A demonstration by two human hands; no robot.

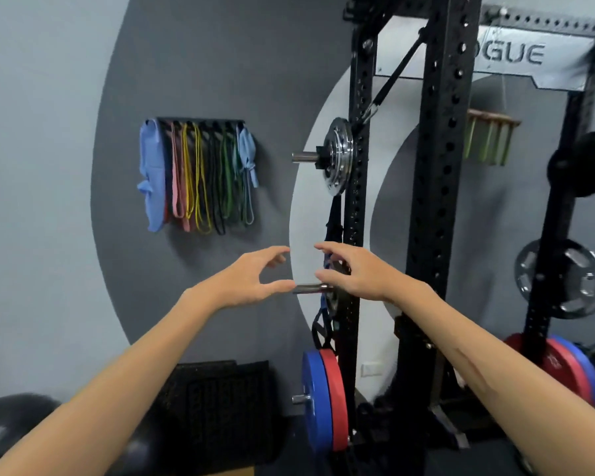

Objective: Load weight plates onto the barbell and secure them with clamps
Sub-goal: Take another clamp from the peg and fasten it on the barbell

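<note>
My left hand (251, 280) and my right hand (354, 273) reach forward with fingers apart, either side of a short steel peg (310, 287) on the black rack upright (352, 235). A dark plate (337, 269) sits on that peg, mostly hidden behind my right hand. Neither hand holds anything. Higher on the upright, a chrome weight plate (337, 156) sits on another peg with a black clamp (320, 154) in front of it. Low down, a blue bumper plate (315, 403) and a red bumper plate (335, 396) sit on a third peg.
Coloured resistance bands (200, 173) hang on the wall to the left. A second rack post at right carries a chrome plate (560, 278), a black plate (584, 163) and red and blue plates (564, 365). Black mats (217, 407) and a dark exercise ball (11, 431) lie at the lower left.
</note>
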